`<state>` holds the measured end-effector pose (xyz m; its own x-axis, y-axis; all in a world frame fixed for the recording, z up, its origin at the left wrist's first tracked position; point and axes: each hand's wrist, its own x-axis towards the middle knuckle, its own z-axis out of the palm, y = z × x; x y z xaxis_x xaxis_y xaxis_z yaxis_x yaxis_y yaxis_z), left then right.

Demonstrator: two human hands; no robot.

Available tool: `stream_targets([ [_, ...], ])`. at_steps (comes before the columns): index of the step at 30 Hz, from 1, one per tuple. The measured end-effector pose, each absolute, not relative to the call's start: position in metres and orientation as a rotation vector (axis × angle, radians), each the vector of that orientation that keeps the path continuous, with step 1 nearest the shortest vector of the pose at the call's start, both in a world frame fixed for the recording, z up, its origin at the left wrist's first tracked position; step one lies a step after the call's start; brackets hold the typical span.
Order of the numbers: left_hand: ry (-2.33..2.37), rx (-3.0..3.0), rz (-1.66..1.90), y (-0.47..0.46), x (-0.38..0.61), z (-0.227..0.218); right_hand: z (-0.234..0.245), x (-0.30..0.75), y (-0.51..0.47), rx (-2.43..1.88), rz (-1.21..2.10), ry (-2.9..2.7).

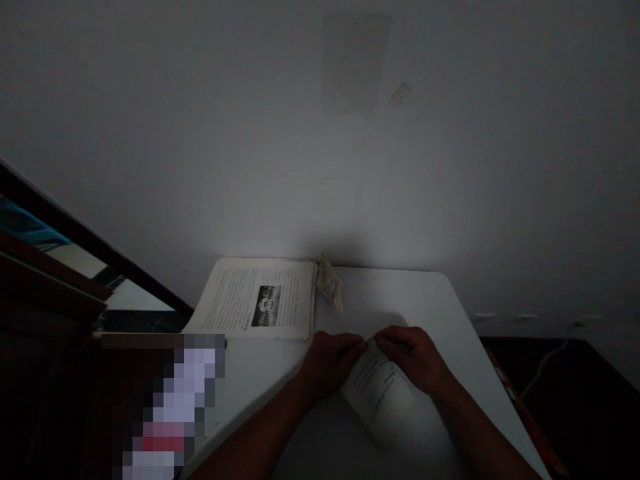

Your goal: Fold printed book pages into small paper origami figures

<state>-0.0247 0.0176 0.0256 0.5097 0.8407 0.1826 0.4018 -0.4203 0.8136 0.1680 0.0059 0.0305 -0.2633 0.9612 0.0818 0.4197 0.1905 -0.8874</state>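
Hands meet over a dim white surface (450,307). At ten o'clock lies an open book (255,300), a crumpled scrap (330,283) beside it. At centre, the left hand (333,363) and right hand (413,357) pinch the far edge of a printed sheet (383,400). It seems only partly folded, its long axis running twelve to five o'clock.

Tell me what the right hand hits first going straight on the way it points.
Likely the left hand, almost fingertip to fingertip with the right hand over the sheet both hold; depth is unclear.
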Motion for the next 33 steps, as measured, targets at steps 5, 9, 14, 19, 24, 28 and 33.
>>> stream_targets([
  [5, 1.022, 2.062, 0.772, 0.017, -0.025, 0.025, 0.029, 0.167, 0.005, -1.349, 0.903, -1.83],
  [9, 1.027, 2.141, 0.81, 0.016, -0.024, 0.023, 0.026, 0.165, 0.007, -1.399, 0.901, -1.855],
  [14, 1.071, 2.177, 0.914, 0.017, -0.027, 0.022, 0.024, 0.168, 0.009, -1.447, 0.924, -1.874],
  [19, 1.135, 2.195, 1.043, 0.018, -0.033, 0.022, 0.023, 0.177, 0.009, -1.505, 0.898, -1.859],
  [24, 1.263, 2.168, 1.145, 0.018, -0.038, 0.021, 0.024, 0.185, 0.011, -1.536, 0.827, -1.862],
  [28, 1.347, 2.016, 1.18, 0.02, -0.04, 0.023, 0.025, 0.19, 0.012, -1.505, 0.817, -1.802],
  [33, 1.415, 1.762, 1.194, 0.024, -0.039, 0.026, 0.02, 0.19, 0.011, -1.432, 0.911, -1.608],
])
